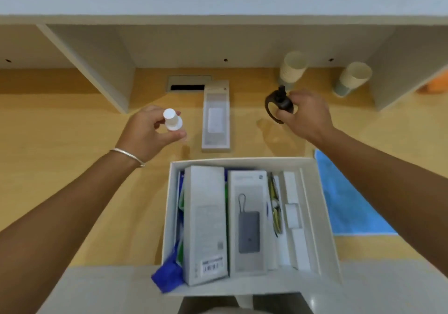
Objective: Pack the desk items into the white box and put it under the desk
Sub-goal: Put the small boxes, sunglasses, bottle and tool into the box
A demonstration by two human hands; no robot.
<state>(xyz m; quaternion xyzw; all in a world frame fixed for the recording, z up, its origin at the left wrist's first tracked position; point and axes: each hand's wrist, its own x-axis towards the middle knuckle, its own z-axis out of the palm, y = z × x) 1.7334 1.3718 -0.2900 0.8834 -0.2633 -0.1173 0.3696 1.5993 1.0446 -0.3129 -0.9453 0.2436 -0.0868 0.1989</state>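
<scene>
The left hand (145, 132) pinches a small white bottle (171, 121) above the desk (60, 168). The right hand (306, 114) is closed around a black, ring-shaped gadget (277, 104), perhaps a strap. Between them lies a slim carton (216, 120). The white box (322, 207), open and nearly full, sits at the near edge beside a blue cloth (349, 204). Two cups (292, 67) stand behind the right hand.

Bare forearms, no sleeves; a thin silver bangle (127, 156) circles the left wrist.

Wooden desk (60, 124) under white shelf dividers (97, 54).
</scene>
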